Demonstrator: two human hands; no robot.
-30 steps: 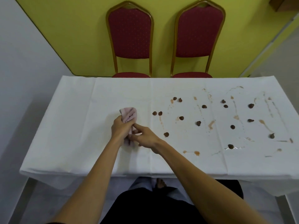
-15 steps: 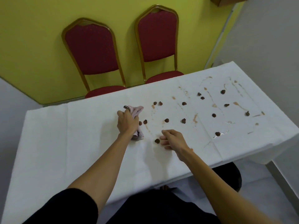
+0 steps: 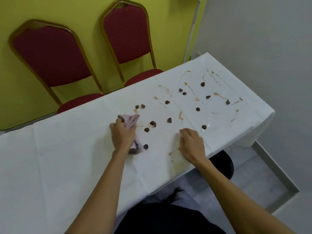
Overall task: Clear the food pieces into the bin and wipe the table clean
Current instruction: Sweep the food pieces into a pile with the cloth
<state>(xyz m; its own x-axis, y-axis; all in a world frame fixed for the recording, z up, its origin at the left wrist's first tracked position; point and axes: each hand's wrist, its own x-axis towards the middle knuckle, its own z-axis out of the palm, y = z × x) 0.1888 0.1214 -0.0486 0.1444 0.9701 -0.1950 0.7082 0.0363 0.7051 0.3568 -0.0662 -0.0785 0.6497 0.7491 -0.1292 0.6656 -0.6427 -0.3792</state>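
Head-worn camera view, looking down at a long table (image 3: 67, 157) w/ a white cover; the task looks barely started. The left hand (image 3: 124, 135) grips a bunched pink cloth (image 3: 130, 121), fingers wrapped round it, pressing it onto the cover near the middle of the table. Cloth ends stick out beyond the fingers and below the palm. The right hand (image 3: 192, 144) rests knuckles-up near the front edge, fingers bent w/ tips down on the cover. Whether it pinches anything can't be told, as the fingertips are hidden. More than a dozen small dark brown food pieces (image 3: 169, 120) lie scattered over the right half of the table, from just beside the cloth out toward the far right end. One piece (image 3: 145, 146) sits right against the cloth's lower end, and a few more lie btwn the two hands. Tan sauce streaks (image 3: 180, 115) run across the same half, incl. one smear (image 3: 173, 151) just left of the right hand, plus a shiny wet patch (image 3: 208, 125). No bin is in view, so there is no sign that any pieces have gone in. Judged progress: early, w/ nearly all the picking-up and wiping left to do, prob. pieces first, then streaks. Two red chairs (image 3: 50, 54) stand behind the table against a yellow wall (image 3: 76, 10).
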